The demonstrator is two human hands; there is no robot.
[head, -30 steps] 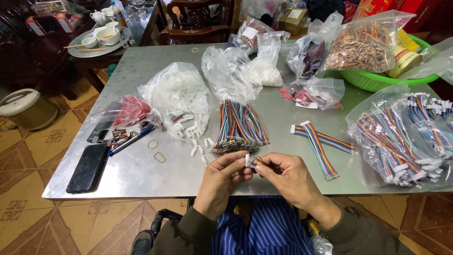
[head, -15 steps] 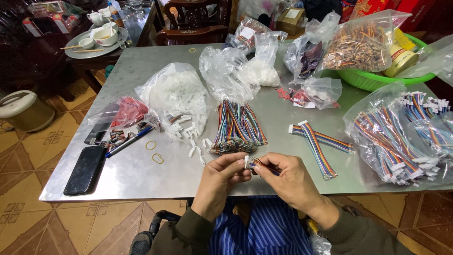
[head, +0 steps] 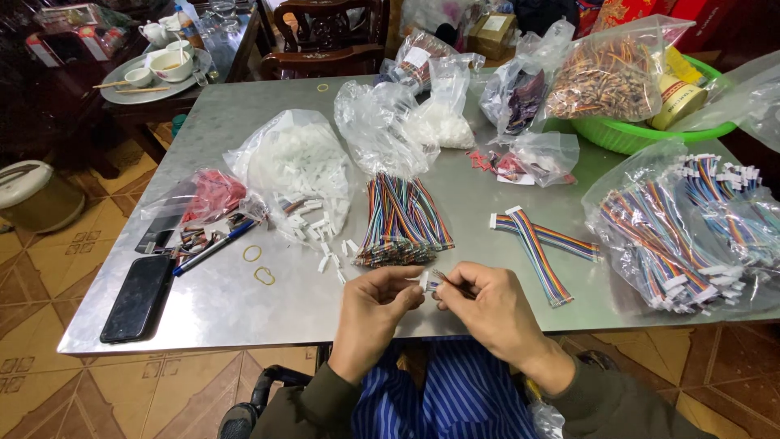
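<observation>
Your left hand (head: 375,305) pinches a small white plastic connector housing (head: 423,281) above the near edge of the grey metal table (head: 244,122), while your right hand (head: 486,302) feeds thin multicoloured wires (head: 452,282) into it. Two finished ribbon cables (head: 536,244) lie to the right; one bundle of loose rainbow wires (head: 402,219) awaits, so I judge much remains.

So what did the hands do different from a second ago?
Hardly anything moved. The left hand still pinches the small white connector, and the right hand still keeps its grip on the thin wires going into it. The rainbow wire bundle, white connector bag and black phone stayed put.
</observation>
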